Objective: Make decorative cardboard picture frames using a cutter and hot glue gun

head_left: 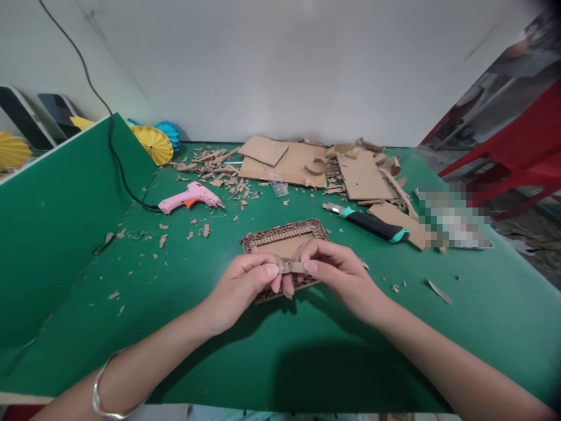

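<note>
A short cardboard strip is stretched between my two hands. My left hand pinches its left end, where the strip looks bent or curled. On the other end, my right hand has thumb and fingers closed. Just beneath and beyond the hands lies a rectangular cardboard frame with a raised corrugated border and a flat inner panel. My fingers cover part of its near side, and I cannot tell whether they touch it.
A pink glue gun with a black cord lies left. A utility knife, blade showing, rests right. Cardboard sheets and torn scraps are heaped at the back. A green partition borders the left; a red chair stands right.
</note>
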{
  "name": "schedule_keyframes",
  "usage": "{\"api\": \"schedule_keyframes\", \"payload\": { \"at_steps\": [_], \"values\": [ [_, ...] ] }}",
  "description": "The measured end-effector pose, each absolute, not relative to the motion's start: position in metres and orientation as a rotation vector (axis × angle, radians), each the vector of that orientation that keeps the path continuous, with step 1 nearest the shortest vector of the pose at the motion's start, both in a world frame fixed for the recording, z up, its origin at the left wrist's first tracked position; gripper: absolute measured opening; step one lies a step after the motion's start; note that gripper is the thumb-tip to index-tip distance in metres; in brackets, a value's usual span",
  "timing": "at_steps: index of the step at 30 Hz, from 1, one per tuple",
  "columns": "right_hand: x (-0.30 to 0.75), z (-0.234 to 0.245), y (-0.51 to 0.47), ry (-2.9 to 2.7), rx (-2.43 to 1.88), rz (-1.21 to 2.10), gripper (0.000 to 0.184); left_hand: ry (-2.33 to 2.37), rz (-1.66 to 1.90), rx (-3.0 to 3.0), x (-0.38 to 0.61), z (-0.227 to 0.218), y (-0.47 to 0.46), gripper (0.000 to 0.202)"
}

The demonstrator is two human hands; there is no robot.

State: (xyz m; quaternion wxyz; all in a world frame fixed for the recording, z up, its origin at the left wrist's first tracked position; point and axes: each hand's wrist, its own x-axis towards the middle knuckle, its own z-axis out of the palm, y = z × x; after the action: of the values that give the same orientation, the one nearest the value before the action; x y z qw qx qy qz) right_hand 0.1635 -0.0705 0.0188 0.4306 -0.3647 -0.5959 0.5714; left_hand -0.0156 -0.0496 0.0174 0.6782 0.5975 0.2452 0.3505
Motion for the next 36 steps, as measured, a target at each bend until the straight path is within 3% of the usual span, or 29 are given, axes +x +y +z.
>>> {"api": "schedule_keyframes", "payload": {
  "at_steps": [6,15,18,23,26,28,31,33,36],
  "values": [
    [0.167,0.027,-0.070,-2.120,-1.082,0.620,0.003,0.589,0.981,2.140,-0.018,0.022,-0.051,0.018],
    [0.161,0.021,-0.069,-2.346,-0.986,0.193,0.022,0.776,0.819,2.541,-0.017,0.015,-0.052,0.015],
    [0.161,0.023,-0.070,-2.295,-0.977,0.361,0.022,0.772,0.763,2.464,-0.016,0.017,-0.052,0.023],
    [0.160,0.022,-0.070,-1.577,-0.852,1.437,0.021,0.551,0.683,1.641,-0.016,0.018,-0.051,0.036],
    [0.164,0.019,-0.064,-1.181,-0.819,1.575,0.022,0.578,0.776,1.400,-0.018,0.019,-0.048,0.037],
    [0.170,0.018,-0.058,-1.288,-1.010,1.403,0.024,0.717,0.812,1.575,-0.019,0.020,-0.046,0.033],
    [0.178,0.019,-0.052,-1.692,-1.363,0.767,0.011,0.900,0.875,2.031,-0.019,0.019,-0.046,0.031],
    [0.179,0.020,-0.052,-1.867,-1.432,0.376,0.020,0.936,0.934,2.277,-0.019,0.016,-0.046,0.032],
    [0.174,0.021,-0.059,-1.969,-1.365,0.418,0.017,0.937,1.014,2.510,-0.018,0.009,-0.046,0.023]
  ]
}}
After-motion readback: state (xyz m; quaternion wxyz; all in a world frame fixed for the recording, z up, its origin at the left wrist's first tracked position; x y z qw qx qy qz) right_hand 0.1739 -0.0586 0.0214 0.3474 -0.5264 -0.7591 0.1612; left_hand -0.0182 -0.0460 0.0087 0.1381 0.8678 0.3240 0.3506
